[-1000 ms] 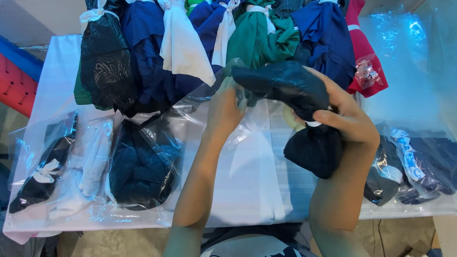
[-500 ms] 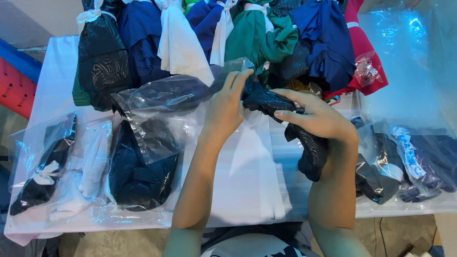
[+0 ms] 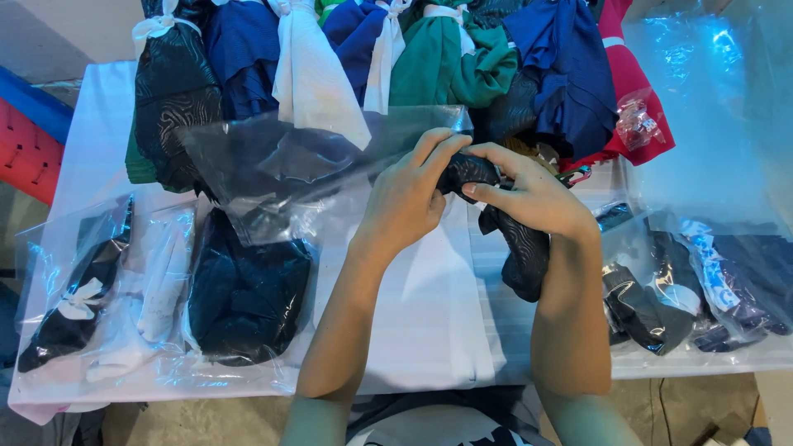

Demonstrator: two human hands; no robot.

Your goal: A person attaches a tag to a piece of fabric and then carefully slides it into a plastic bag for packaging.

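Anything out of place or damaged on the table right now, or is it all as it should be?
Nothing looks damaged or spilled. The left hand and right hand hold a dark garment at the mouth of a clear plastic bag. Bagged garments lie flat on the white table; the tied bundles at the back are heaped loosely.

Garment: the black patterned cloth (image 3: pixel 516 244) you hold is bunched, hanging at frame centre-right.
Bag: your clear plastic bag (image 3: pixel 306 169) lies open-mouthed, stretching left of centre.

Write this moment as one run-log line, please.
left hand: holds clear bag open | right hand: grips dark garment at bag mouth | surface: white table
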